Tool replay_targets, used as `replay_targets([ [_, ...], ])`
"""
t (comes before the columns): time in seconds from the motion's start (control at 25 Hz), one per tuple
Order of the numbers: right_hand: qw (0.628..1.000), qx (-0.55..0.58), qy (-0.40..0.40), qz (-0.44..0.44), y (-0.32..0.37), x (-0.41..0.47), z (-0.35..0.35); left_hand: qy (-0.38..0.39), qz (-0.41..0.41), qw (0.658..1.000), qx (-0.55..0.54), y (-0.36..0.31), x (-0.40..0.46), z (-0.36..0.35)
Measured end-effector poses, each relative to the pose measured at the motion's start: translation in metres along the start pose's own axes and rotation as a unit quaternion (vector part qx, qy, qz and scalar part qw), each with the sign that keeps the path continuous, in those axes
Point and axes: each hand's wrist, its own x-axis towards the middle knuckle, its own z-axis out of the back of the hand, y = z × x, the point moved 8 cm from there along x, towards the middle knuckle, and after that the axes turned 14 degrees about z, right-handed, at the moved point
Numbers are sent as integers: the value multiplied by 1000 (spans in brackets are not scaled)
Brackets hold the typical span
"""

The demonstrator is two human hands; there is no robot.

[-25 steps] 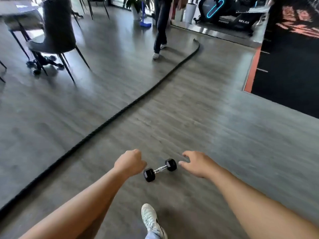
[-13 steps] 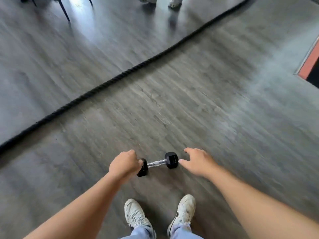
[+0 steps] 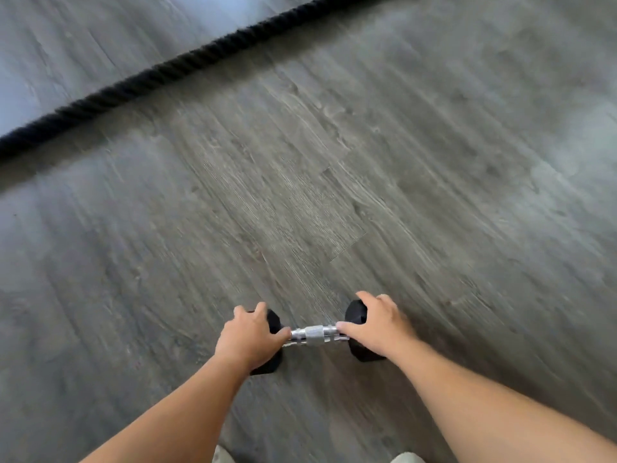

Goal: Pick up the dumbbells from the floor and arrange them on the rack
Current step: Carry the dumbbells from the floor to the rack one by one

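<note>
Bent low over a grey wood-grain floor (image 3: 400, 162), I have both hands on a small dumbbell (image 3: 312, 334) that lies across my path just ahead of my shoes (image 3: 220, 456). My left hand (image 3: 250, 339) is curled over one black end weight, thumb toward the bar; my right hand (image 3: 377, 325) wraps the other end weight, its thumb resting along the knurled chrome handle. The piece looks rigid and compact, probably light for its kind, with flat-sided heads that should keep it from rolling on the boards. The heads look rubber-coated, so they should grip well enough, but the ridged metal handle between them is the surer place to hold, and I judge a one-handed grasp there would carry it best. The flooring appears smooth and hard, so a dropped weight could mark it. A thick black rope (image 3: 160, 75) runs diagonally across the boards well beyond the dumbbell. No rack is in view from here, and the edges of the scene are blurred.
</note>
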Motion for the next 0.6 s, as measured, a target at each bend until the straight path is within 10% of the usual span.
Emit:
replay_targets([
  [0.6, 992, 28, -120, 29, -12, 13, 4, -46, 74, 976, -198, 18, 14, -2],
])
